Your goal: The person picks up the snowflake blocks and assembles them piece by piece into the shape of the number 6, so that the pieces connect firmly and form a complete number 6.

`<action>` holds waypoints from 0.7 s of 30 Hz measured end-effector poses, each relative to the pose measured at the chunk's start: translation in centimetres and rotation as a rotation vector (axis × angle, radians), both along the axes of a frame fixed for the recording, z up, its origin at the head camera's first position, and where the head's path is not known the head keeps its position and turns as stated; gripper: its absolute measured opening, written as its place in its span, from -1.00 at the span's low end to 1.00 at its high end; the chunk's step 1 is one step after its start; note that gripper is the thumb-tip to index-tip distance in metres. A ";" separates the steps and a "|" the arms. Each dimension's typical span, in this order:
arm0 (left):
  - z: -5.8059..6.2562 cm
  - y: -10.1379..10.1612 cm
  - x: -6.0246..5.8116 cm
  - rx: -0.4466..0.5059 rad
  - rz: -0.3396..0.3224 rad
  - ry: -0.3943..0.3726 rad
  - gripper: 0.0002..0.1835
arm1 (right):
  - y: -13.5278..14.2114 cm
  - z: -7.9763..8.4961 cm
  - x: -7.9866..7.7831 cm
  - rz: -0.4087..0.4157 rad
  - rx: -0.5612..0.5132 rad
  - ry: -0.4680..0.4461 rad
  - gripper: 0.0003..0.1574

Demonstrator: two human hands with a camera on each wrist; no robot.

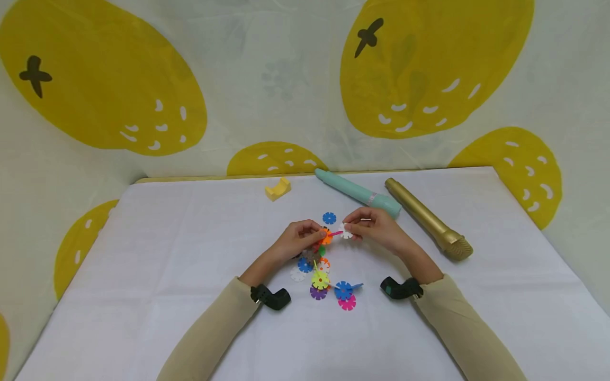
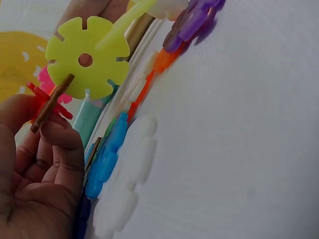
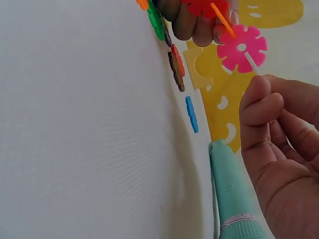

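Observation:
My left hand (image 1: 301,237) pinches a red plastic flower disc (image 3: 202,6) with notched edges. An orange disc (image 1: 326,236) is slotted to it, and a pink disc (image 3: 242,48) follows on. Between thumb and forefinger, my right hand (image 1: 378,228) holds a white disc (image 1: 346,231) whose edge meets the pink one. A brown disc (image 2: 52,103), edge-on, crosses the red piece in the left wrist view. Large in front there is a yellow-green disc (image 2: 88,42); whether it joins the held pieces I cannot tell. Below the hands lie a blue disc (image 1: 305,265) and a purple disc (image 1: 318,292).
Beyond the hands are a blue disc (image 1: 329,218), a mint-green microphone (image 1: 355,189), a gold microphone (image 1: 424,214) and a curved yellow block (image 1: 278,189). Nearer on the white tablecloth (image 1: 157,275) sit joined blue discs (image 1: 343,290) and a pink disc (image 1: 348,302).

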State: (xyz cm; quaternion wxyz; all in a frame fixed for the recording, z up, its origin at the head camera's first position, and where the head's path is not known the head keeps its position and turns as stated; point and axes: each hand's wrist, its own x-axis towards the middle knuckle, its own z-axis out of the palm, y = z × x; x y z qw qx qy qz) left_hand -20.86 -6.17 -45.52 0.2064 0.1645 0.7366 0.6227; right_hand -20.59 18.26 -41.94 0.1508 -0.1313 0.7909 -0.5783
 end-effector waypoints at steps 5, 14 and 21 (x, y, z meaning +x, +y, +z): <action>0.3 -0.2 0.0 0.037 0.006 -0.001 -0.77 | -0.2 0.2 -0.1 0.005 -0.007 -0.005 -0.69; -0.1 -0.2 -0.1 0.067 0.019 -0.009 -0.79 | 0.2 -0.4 -0.6 0.019 0.028 -0.049 -0.58; 0.0 -0.2 0.1 0.069 0.028 -0.017 -0.77 | 0.1 -0.8 -1.7 0.058 0.059 -0.039 -0.63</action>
